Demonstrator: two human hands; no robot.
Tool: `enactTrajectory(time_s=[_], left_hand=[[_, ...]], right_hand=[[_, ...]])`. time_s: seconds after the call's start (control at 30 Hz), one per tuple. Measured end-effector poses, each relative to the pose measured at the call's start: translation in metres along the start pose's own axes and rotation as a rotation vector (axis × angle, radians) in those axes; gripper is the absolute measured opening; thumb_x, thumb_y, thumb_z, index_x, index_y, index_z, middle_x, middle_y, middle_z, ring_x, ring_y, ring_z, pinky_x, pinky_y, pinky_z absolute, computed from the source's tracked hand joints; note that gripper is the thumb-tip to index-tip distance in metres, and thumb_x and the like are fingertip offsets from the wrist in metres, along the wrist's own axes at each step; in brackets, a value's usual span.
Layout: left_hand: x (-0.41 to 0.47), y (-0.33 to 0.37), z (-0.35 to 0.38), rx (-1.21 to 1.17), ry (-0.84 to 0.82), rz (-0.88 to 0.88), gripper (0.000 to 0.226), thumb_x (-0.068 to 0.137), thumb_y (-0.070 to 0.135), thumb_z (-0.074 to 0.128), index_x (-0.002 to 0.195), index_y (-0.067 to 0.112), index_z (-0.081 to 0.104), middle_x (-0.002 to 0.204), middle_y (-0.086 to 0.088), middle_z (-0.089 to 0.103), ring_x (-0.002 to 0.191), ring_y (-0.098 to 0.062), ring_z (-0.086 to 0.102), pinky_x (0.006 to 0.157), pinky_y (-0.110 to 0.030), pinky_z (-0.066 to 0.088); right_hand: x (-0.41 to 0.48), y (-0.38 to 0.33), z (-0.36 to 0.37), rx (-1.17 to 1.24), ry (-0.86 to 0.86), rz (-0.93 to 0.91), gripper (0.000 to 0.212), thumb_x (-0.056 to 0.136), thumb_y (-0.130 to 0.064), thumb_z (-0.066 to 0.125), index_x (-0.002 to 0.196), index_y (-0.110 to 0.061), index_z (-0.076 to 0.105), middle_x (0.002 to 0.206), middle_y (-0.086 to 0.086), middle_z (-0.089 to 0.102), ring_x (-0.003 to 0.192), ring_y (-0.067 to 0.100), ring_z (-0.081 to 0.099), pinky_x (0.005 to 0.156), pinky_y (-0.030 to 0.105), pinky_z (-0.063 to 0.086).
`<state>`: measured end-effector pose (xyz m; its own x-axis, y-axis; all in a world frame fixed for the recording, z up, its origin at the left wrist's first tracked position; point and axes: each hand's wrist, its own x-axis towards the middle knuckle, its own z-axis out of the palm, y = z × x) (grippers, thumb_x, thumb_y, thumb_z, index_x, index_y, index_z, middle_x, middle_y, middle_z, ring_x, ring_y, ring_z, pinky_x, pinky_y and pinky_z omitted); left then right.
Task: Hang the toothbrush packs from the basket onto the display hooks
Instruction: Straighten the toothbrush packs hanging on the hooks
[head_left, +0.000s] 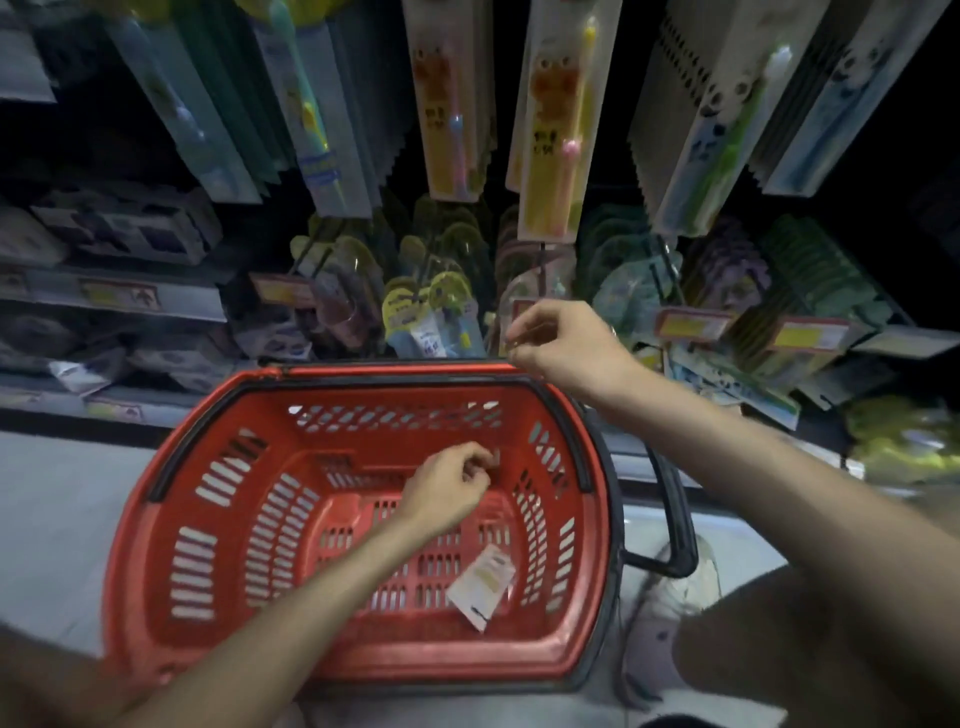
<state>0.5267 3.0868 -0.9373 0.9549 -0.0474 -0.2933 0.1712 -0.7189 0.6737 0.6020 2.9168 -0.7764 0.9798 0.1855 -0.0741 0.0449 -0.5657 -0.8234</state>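
Left hand (451, 488) is curled inside the basket (363, 660), right hand (561, 343) curled over its far rim; can't tell what either holds. One pack (480, 584) lies near-right.

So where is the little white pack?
In the head view the little white pack lies on the bottom of the red basket, toward its right side, just below the left hand in the picture.
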Motion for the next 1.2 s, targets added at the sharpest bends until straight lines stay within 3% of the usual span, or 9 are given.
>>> enactTrajectory(time_s=[0.13, 0.3, 0.47, 0.6, 0.73, 0.83, 0.9, 1.07, 1.2], left_hand=[[-0.009, -0.021, 0.015, 0.216, -0.303, -0.094, 0.04, 0.093, 0.05, 0.062, 0.123, 0.024, 0.07, 0.119, -0.003, 0.075, 0.111, -0.025, 0.07, 0.087, -0.031, 0.054], [-0.014, -0.045, 0.045, 0.466, -0.682, -0.229, 0.088, 0.084, 0.061, 0.075, 0.155, 0.021, 0.041, 0.153, -0.009, 0.05, 0.13, -0.031, 0.058, 0.104, -0.036, 0.05], [-0.002, -0.075, 0.063, 0.848, -0.618, -0.072, 0.089, 0.082, 0.052, 0.078, 0.154, 0.021, 0.037, 0.151, -0.014, 0.045, 0.135, -0.037, 0.051, 0.106, -0.048, 0.049], [0.017, -0.087, 0.068, 1.113, -0.562, 0.157, 0.082, 0.084, 0.043, 0.077, 0.152, 0.019, 0.036, 0.15, -0.013, 0.043, 0.132, -0.035, 0.05, 0.098, -0.049, 0.048], [0.029, -0.106, 0.086, 1.261, -0.612, 0.213, 0.075, 0.092, 0.031, 0.071, 0.154, 0.015, 0.031, 0.146, -0.012, 0.047, 0.126, -0.034, 0.056, 0.095, -0.047, 0.048], [0.031, -0.114, 0.092, 1.191, -0.602, 0.234, 0.067, 0.097, 0.02, 0.063, 0.155, 0.012, 0.03, 0.147, -0.013, 0.047, 0.126, -0.036, 0.057, 0.1, -0.045, 0.047], [0.031, -0.111, 0.085, 1.055, -0.612, 0.192, 0.066, 0.094, 0.023, 0.066, 0.152, 0.014, 0.034, 0.14, -0.012, 0.05, 0.118, -0.035, 0.061, 0.09, -0.041, 0.046], [0.033, -0.072, 0.041, 0.65, -0.695, -0.02, 0.023, 0.096, 0.024, 0.06, 0.115, 0.014, 0.066, 0.103, -0.007, 0.069, 0.083, -0.025, 0.064, 0.07, -0.032, 0.048], [0.023, -0.025, -0.016, 0.411, -0.693, -0.029, 0.002, 0.097, 0.018, 0.063, 0.097, 0.017, 0.061, 0.071, -0.003, 0.063, 0.054, -0.02, 0.056, 0.047, -0.025, 0.04]], right_hand=[[-0.012, 0.013, 0.019, -0.105, -0.167, -0.02, 0.016, 0.083, -0.009, 0.079, 0.086, -0.023, 0.072, 0.077, -0.01, 0.067, 0.071, 0.005, 0.061, 0.074, 0.023, 0.047], [-0.023, 0.031, 0.036, -0.185, -0.384, -0.027, 0.016, 0.083, -0.01, 0.08, 0.088, -0.023, 0.071, 0.083, -0.007, 0.07, 0.081, 0.013, 0.067, 0.084, 0.033, 0.055], [-0.031, 0.045, 0.045, -0.243, -0.462, -0.012, 0.014, 0.085, -0.012, 0.08, 0.094, -0.02, 0.074, 0.086, -0.003, 0.074, 0.079, 0.01, 0.067, 0.072, 0.018, 0.049], [-0.037, 0.054, 0.049, -0.334, -0.48, -0.018, 0.014, 0.086, -0.017, 0.078, 0.097, -0.024, 0.073, 0.091, -0.004, 0.075, 0.086, 0.013, 0.07, 0.084, 0.03, 0.055], [-0.046, 0.066, 0.049, -0.504, -0.542, -0.086, 0.019, 0.091, -0.026, 0.072, 0.11, -0.025, 0.069, 0.101, -0.005, 0.069, 0.097, 0.016, 0.066, 0.088, 0.033, 0.052], [-0.052, 0.069, 0.048, -0.65, -0.582, -0.19, 0.026, 0.097, -0.031, 0.063, 0.123, -0.027, 0.063, 0.117, -0.001, 0.064, 0.109, 0.021, 0.062, 0.093, 0.036, 0.051], [-0.056, 0.069, 0.047, -0.726, -0.612, -0.226, 0.029, 0.1, -0.033, 0.06, 0.129, -0.028, 0.06, 0.124, -0.001, 0.06, 0.114, 0.023, 0.062, 0.093, 0.037, 0.051], [-0.052, 0.065, 0.049, -0.806, -0.671, -0.248, 0.035, 0.099, -0.033, 0.062, 0.133, -0.026, 0.058, 0.129, 0.0, 0.058, 0.117, 0.025, 0.061, 0.092, 0.037, 0.052], [-0.044, 0.06, 0.056, -0.849, -0.635, -0.295, 0.047, 0.097, -0.037, 0.065, 0.139, -0.02, 0.051, 0.128, 0.003, 0.056, 0.12, 0.028, 0.058, 0.094, 0.038, 0.049]])
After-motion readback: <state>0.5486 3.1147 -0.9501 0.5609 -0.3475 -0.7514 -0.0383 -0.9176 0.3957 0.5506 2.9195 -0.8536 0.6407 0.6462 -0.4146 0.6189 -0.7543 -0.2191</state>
